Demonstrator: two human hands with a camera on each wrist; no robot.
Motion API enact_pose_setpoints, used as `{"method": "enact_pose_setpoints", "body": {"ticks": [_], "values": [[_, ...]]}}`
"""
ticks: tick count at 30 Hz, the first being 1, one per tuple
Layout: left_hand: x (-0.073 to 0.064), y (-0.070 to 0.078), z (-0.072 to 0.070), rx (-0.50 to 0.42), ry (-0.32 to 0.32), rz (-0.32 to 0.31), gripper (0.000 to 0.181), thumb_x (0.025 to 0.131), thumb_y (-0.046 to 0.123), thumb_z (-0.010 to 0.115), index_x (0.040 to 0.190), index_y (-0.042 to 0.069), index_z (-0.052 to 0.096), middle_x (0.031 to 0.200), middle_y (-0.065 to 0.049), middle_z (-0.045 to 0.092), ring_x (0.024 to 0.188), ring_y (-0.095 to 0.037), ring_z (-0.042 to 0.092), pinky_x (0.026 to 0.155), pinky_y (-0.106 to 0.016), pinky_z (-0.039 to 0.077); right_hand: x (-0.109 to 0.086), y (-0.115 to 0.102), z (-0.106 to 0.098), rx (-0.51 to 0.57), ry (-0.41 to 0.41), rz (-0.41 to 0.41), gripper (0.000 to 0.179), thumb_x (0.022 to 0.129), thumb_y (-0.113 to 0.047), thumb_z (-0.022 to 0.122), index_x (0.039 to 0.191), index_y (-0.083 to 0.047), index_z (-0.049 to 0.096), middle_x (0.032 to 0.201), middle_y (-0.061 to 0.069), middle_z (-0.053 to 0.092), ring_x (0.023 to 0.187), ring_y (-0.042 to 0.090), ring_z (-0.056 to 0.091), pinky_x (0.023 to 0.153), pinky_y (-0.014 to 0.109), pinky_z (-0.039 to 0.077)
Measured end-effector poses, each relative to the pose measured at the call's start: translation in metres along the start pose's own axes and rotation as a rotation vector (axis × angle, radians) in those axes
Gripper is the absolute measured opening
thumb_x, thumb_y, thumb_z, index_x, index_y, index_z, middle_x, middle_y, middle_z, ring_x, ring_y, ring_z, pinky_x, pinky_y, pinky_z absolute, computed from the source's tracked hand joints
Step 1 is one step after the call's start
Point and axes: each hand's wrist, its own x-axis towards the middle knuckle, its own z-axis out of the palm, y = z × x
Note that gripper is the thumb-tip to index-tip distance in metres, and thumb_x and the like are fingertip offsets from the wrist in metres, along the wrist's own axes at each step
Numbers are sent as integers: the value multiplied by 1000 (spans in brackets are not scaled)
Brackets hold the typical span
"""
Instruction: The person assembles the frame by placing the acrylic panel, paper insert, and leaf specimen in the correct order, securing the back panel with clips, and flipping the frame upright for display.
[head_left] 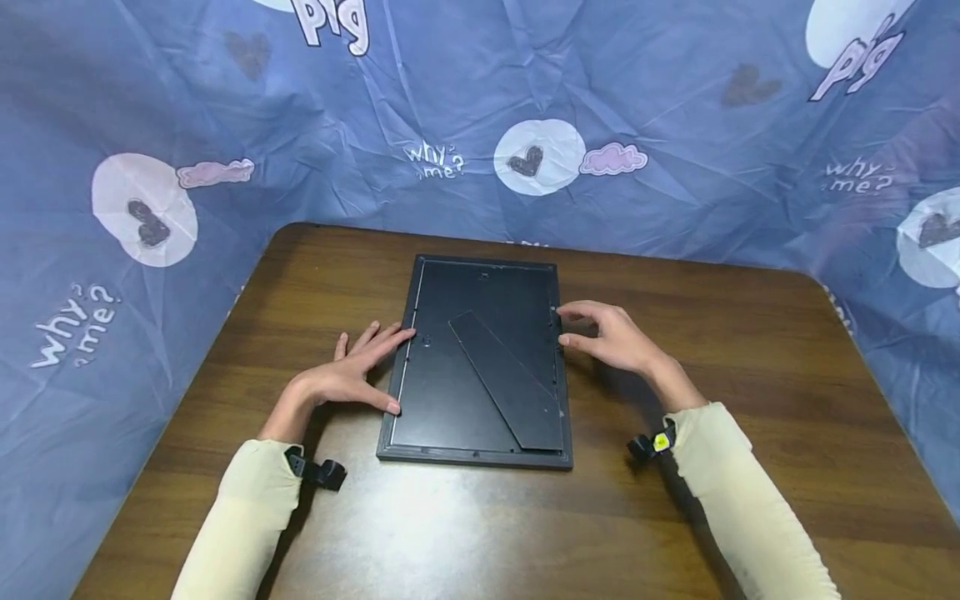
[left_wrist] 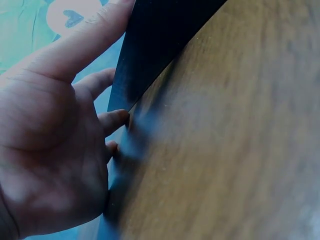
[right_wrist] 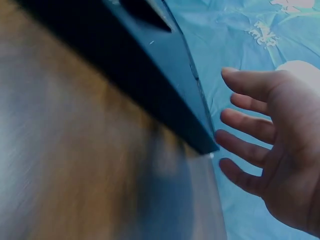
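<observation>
The left hand (head_left: 347, 379) lay splayed against the left of the picture frame (head_left: 442, 383), the right hand (head_left: 611, 335) loose at its right, neither gripping, and it sat back-up on the worktop (head_left: 712, 350), where a lopsided push might have spun it!

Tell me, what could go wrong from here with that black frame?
The frame could tip or slip if lifted now: the left hand touches one edge, but the right hand shows no clear grip on the other.

Its stand, folded against the back, might swing out if the frame is turned.

Lying back up, the frame might scuff its front if slid across the table.
</observation>
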Motion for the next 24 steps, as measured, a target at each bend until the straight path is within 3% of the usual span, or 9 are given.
{"method": "enact_pose_setpoints", "body": {"ticks": [5,13,24], "values": [[1,1,0,4,-1,1,115,73,46,85,162,25,15,171,-15,0,156,-42,-16,111,-75,-20,32,-8,4,-34,33,-30,45,94,-23,70,134,-3,61,135,17,64,123,34,62,101,52,51],[-1,1,2,-10,8,10,115,73,45,86,162,25,16,171,-15,0,155,-43,-17,110,-75,-21,81,-16,20,-97,-55,0,50,97,-26,65,141,-3,55,142,17,58,131,34,55,110,49,44],[-1,4,3,-21,11,6,114,73,44,87,162,25,17,171,-15,-1,155,-44,-16,109,-75,-22,116,-19,33,-198,-76,108,61,98,-35,64,150,-9,46,144,15,51,134,32,47,113,49,39]]}}
